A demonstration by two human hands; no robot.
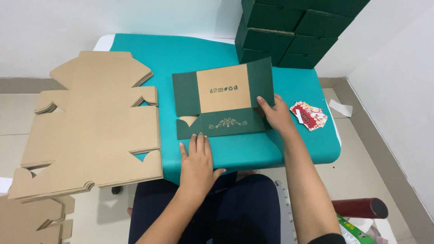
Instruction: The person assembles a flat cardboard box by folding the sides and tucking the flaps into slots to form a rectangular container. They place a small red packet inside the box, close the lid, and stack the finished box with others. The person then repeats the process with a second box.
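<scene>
A dark green cardboard box blank [224, 97] with a brown inside lies partly folded on the teal table top [181, 54]. Its two side flaps are turned in over the brown panel, and a green front flap with a gold leaf pattern lies flat toward me. My right hand [276, 115] presses on the blank's right edge where the side flap meets the front flap. My left hand [197, 159] lies flat, fingers together, on the table just below the front flap, touching its lower edge.
A thick stack of flat brown box blanks [95, 126] covers the table's left side and overhangs it. Assembled dark green boxes [289, 31] are stacked at the back right. Red patterned cards [309, 115] lie near the right edge. A dark red tube [359, 208] lies on the floor.
</scene>
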